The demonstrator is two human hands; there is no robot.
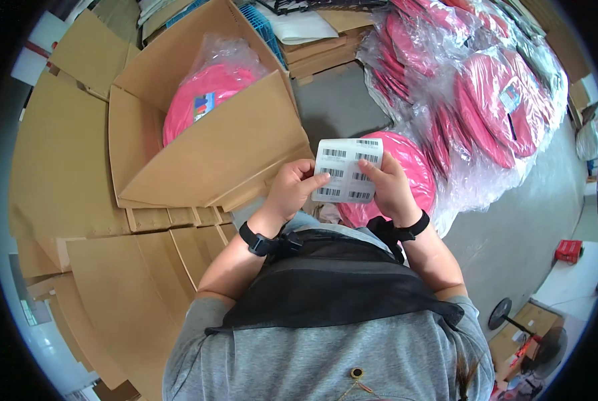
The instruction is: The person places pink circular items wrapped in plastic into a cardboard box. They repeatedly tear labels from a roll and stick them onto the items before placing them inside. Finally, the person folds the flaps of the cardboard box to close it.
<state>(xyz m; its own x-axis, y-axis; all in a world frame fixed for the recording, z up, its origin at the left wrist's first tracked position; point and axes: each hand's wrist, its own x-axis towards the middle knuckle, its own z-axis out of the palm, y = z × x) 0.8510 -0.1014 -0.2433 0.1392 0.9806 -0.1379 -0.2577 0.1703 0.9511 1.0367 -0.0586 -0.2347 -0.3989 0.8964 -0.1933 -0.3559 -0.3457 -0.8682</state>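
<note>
Holding a white sheet of barcode stickers (348,170) between left hand (292,189) and right hand (390,189); one bagged pink disc (202,100) sits boxed, many wrapped pink discs (493,100) remain unboxed.

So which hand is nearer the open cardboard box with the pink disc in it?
Left. The left hand holds the barcode label sheet right beside the open cardboard box; the right hand grips the sheet's far side.

The label sheet (347,170) is white w/ black barcode stripes. The discs (493,107) in clear plastic are pink, and the disc (205,100) in the brown cardboard box (212,154) is also pink, w/ a small blue-red sticker. The wristbands (255,242) are black, the shirt (312,361) grey.
</note>
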